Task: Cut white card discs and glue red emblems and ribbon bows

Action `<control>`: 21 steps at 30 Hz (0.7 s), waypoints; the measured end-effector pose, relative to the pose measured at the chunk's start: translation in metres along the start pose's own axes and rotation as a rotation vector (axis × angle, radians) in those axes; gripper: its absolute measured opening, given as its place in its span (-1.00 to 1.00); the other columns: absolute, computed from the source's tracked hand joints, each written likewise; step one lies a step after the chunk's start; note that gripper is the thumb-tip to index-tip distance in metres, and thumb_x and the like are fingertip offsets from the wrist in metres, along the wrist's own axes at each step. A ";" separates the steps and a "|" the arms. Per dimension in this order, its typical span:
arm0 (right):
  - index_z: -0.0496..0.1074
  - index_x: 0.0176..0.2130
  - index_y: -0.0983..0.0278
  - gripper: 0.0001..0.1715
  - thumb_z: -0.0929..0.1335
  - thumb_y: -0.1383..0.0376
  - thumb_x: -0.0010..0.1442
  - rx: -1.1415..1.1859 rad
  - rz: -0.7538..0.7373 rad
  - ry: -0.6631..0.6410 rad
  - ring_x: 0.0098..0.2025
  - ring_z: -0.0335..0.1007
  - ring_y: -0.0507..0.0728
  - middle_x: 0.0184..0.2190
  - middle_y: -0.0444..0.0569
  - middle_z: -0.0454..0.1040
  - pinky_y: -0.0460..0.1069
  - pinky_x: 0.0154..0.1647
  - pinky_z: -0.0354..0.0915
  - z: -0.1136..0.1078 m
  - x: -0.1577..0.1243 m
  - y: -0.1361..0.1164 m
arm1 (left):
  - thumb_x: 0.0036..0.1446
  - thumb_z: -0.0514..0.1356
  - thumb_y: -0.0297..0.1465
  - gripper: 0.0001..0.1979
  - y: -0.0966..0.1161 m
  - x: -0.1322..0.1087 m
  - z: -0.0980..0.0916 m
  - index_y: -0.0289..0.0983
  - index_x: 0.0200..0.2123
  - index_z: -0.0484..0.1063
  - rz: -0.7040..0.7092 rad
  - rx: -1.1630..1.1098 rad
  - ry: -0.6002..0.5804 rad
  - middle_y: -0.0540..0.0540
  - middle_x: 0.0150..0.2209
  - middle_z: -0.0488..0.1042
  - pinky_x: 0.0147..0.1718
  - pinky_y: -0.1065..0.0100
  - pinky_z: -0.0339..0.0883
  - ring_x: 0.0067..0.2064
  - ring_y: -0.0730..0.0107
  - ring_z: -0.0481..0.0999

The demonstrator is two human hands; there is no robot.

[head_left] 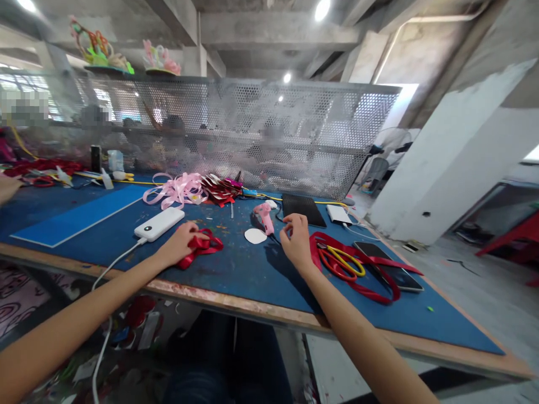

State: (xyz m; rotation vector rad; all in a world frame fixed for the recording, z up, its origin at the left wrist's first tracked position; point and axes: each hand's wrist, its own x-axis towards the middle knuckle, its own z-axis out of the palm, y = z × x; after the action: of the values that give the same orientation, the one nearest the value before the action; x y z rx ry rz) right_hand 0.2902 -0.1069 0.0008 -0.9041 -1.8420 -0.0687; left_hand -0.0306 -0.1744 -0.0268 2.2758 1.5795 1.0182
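Observation:
My left hand is closed on a looped red ribbon at the front of the blue table mat. Some of the ribbon is hidden under my fingers. My right hand hovers above the mat with curved fingers, a gap between thumb and forefinger, and nothing visible in it. Just left of it, a pink glue gun stands beside a white round disc. Right of my wrist, scissors with yellow and red handles lie among red ribbon.
A white power bank with a cable sits left of my left hand. Pink ribbon is heaped at the back. A phone and a black pad lie to the right. A perforated metal screen borders the table's far side.

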 end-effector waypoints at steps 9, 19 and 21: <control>0.30 -0.26 0.21 -0.82 0.25 0.40 0.06 0.137 -0.548 -0.585 -0.25 0.26 0.06 -0.22 -0.07 0.37 -0.06 -0.24 0.24 0.018 -0.041 -0.080 | 0.09 0.10 -0.19 -0.75 0.002 -0.004 -0.012 -0.22 -0.41 0.45 0.174 0.160 -0.355 -0.11 -0.23 0.47 -0.14 0.35 0.19 -0.16 0.28 0.40; 0.33 -0.34 0.24 -0.90 0.28 0.25 0.12 0.128 -0.582 -0.819 -0.39 0.28 0.04 -0.37 -0.07 0.41 -0.10 -0.40 0.25 0.066 -0.045 -0.063 | -0.03 0.13 -0.11 -0.69 -0.024 0.124 -0.041 -0.23 -0.57 0.35 -0.018 0.244 -0.101 0.02 -0.51 0.41 -0.37 0.37 0.20 -0.43 0.35 0.38; 0.36 -0.38 0.20 -0.96 0.30 0.30 0.11 0.108 -0.522 -0.841 -0.46 0.30 0.03 -0.45 -0.12 0.41 -0.12 -0.51 0.25 0.068 -0.045 -0.062 | -0.02 0.11 -0.09 -0.69 -0.031 0.175 -0.047 -0.22 -0.54 0.36 -0.057 0.254 0.018 0.00 -0.51 0.43 -0.36 0.34 0.22 -0.42 0.31 0.40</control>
State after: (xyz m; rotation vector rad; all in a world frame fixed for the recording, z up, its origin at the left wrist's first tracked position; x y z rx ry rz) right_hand 0.2076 -0.1467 -0.0460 -0.3529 -2.8006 0.1056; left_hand -0.0496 -0.0173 0.0672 2.3690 1.8642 0.8697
